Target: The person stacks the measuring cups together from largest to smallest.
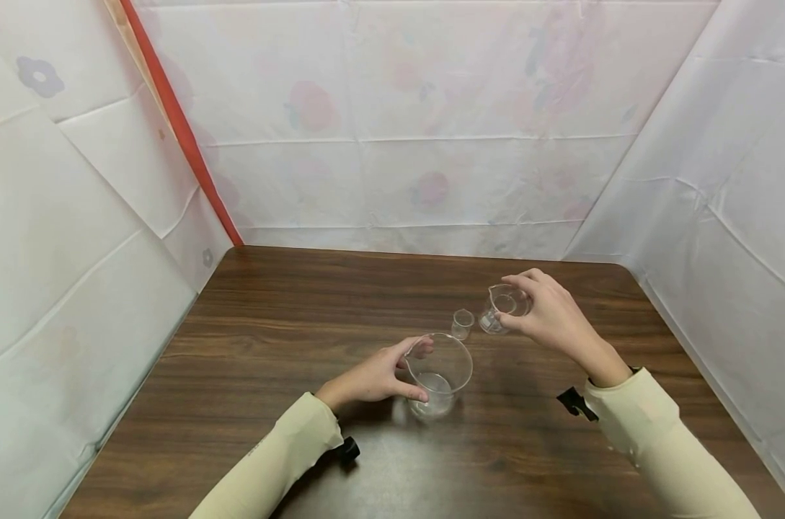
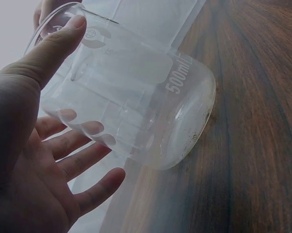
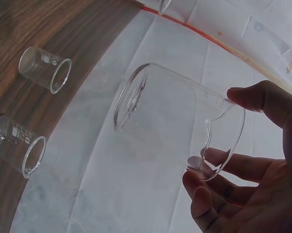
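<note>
A large glass beaker (image 1: 439, 389) marked 500ml stands on the table, its base near the wood in the left wrist view. My left hand (image 1: 379, 371) holds it, thumb (image 2: 63, 41) on one side and fingers (image 2: 83, 138) on the other; the little finger sticks out apart from the glass. In my right hand (image 1: 551, 313) a mid-sized beaker (image 3: 170, 102) is pinched by its rim, raised and tilted. Below it in the head view, partly hidden, stands a small beaker (image 1: 491, 322). Left of that stands another small beaker (image 1: 462, 324).
The brown wooden table (image 1: 288, 317) is enclosed by white patterned sheets (image 1: 379, 187) at the back and sides. A red strip (image 1: 178, 122) runs down the back left corner. Black straps (image 1: 577, 404) sit at the sleeve cuffs.
</note>
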`<state>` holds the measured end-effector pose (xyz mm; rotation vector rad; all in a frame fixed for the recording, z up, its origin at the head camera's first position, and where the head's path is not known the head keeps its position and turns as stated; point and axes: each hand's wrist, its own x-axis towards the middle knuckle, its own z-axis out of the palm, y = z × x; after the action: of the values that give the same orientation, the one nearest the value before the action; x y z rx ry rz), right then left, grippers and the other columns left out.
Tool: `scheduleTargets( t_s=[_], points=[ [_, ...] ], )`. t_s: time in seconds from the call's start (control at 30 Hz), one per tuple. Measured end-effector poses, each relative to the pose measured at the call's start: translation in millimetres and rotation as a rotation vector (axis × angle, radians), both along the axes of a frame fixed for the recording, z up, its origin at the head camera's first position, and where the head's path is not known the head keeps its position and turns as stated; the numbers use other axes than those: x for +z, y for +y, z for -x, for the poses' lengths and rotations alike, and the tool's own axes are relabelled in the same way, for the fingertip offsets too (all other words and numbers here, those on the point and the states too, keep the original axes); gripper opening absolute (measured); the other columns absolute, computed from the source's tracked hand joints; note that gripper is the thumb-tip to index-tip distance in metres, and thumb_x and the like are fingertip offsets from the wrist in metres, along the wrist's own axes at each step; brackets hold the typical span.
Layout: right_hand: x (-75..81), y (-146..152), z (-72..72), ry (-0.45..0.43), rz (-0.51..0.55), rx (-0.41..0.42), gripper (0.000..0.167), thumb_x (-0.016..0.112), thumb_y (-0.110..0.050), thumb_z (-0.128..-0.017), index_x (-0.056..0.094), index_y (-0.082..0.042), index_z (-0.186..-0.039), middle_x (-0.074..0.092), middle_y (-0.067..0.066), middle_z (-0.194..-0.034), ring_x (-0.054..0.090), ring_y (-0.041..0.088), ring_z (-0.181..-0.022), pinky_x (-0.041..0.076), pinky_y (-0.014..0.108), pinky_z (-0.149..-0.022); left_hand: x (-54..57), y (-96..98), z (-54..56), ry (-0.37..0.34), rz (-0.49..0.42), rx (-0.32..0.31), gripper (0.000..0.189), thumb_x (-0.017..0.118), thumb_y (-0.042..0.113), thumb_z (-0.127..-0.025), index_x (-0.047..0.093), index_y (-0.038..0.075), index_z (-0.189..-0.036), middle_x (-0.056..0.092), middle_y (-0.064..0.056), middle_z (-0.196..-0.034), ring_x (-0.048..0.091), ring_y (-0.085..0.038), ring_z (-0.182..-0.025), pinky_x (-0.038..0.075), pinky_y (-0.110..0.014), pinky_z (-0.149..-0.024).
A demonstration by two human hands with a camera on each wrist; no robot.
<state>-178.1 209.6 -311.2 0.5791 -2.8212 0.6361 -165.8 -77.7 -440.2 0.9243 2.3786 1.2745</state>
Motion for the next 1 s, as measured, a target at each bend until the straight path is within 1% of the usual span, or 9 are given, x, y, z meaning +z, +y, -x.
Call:
scheduleTargets(
  t_s=[0.27,0.5,0.63,0.73,1.0],
  points=[
    [1.3,-1.4,-2.7,0.015,0.005,0.031,0.051,0.078,-0.02,-0.077,0.064,-0.002,-0.123,0.062,0.015,-0.109,0.054,0.025,-0.086,0.041,0.037,-0.074,-1.4,0.7,0.2,0.004,0.009,0.002,0.086,0.081,0.035,-0.08,0.035,0.012,-0.149,0.053,-0.007,-0.144,0.049,-0.015,-0.133,0.047,-0.038,-0.102],
    [4.5,-3.7,-6.1,0.03,0.02,0.06,0.05,0.079,-0.02,-0.077,0.065,-0.003,-0.123,0.063,0.011,-0.107,0.054,0.023,-0.085,0.041,0.036,-0.074,-1.0,1.2,-0.4,0.008,0.005,0.002,0.087,0.081,0.035,-0.079,0.035,0.012,-0.149,0.053,-0.006,-0.144,0.049,-0.016,-0.132,0.047,-0.038,-0.101],
    [6.1,-4.5,-8.2,0.039,0.028,0.081,0.049,0.079,-0.02,-0.077,0.066,-0.004,-0.122,0.063,0.01,-0.108,0.054,0.021,-0.083,0.042,0.035,-0.073,-1.8,1.2,-0.6,-0.001,0.001,0.002,0.085,0.081,0.035,-0.079,0.035,0.016,-0.149,0.052,-0.008,-0.145,0.049,-0.015,-0.132,0.047,-0.039,-0.101],
    [6.2,-6.2,-9.1,0.049,0.034,0.101,0.049,0.08,-0.019,-0.077,0.066,-0.005,-0.121,0.064,0.01,-0.109,0.055,0.02,-0.085,0.043,0.036,-0.074,-2.4,1.0,-0.6,-0.007,-0.005,0.004,0.085,0.08,0.036,-0.08,0.034,0.02,-0.149,0.052,-0.008,-0.145,0.048,-0.014,-0.133,0.047,-0.038,-0.102],
    [3.9,-12.0,-10.5,0.086,0.035,0.158,0.047,0.079,-0.017,-0.076,0.067,-0.004,-0.119,0.064,0.009,-0.11,0.057,0.021,-0.089,0.045,0.038,-0.076,-2.0,0.9,-0.1,-0.013,-0.005,0.005,0.084,0.081,0.037,-0.079,0.035,0.02,-0.148,0.052,-0.008,-0.145,0.048,-0.014,-0.134,0.046,-0.04,-0.102]
  ],
)
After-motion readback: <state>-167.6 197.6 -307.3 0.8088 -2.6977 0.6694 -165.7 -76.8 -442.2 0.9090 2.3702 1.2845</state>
